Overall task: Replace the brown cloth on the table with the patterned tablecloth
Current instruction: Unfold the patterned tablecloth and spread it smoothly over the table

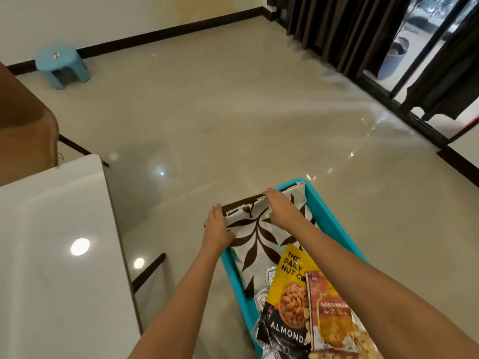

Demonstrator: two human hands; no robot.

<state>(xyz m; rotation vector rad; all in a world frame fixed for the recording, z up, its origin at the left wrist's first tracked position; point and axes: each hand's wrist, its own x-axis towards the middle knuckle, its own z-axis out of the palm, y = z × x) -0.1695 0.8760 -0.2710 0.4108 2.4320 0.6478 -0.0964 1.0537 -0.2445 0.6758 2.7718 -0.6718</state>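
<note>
The step in hand looks like the pick-up of the replacement. The folded cream patterned tablecloth (261, 237) with a brown leaf print lies in a turquoise plastic tray (233, 270) at the lower centre of the frame. The left hand (217, 229) grips its left edge, and the right hand (281, 211) has its fingers curled over the far edge.

At the lower left, the glossy white table (51, 255) shows a bare top. A brown cloth (23, 141) sits bunched at the left edge above it, so the removal seems done, though I cannot tell what the cloth rests on.

The next move probably calls for lifting the fold straight up and carrying it left to the table. The near end of the cloth lies under a yellow almond packet (290, 294), beside an orange snack packet (334, 314) and over an embossed silver dish (261, 294). The lift may therefore drag these along.

The table's right edge is near the tray, with a dark leg frame below it. The shiny beige tile floor (207, 112) beyond is open, with a small blue plastic stool (62, 64) at the upper left and dark brown curtains (350, 29) at the upper right, both well apart from the hands.
</note>
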